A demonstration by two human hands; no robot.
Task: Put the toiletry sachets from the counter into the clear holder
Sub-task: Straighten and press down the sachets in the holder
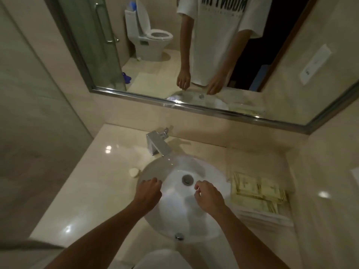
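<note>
Several pale yellow-green toiletry sachets (258, 191) lie in overlapping stacks on the counter to the right of the basin. They seem to rest in a clear holder (272, 219), whose edges are blurred and hard to make out. My left hand (148, 193) hovers over the basin's left rim with its fingers loosely curled and nothing in it. Over the basin's right side, my right hand (208, 195) also hangs loosely curled and holds nothing. It is a short way left of the sachets.
A white round basin (174, 216) fills the counter's middle, with a chrome faucet (157, 144) behind it. A small round soap (134, 172) sits left of the basin. A mirror (194, 105) runs along the back wall, a tiled wall stands at the right, and shower glass at the left.
</note>
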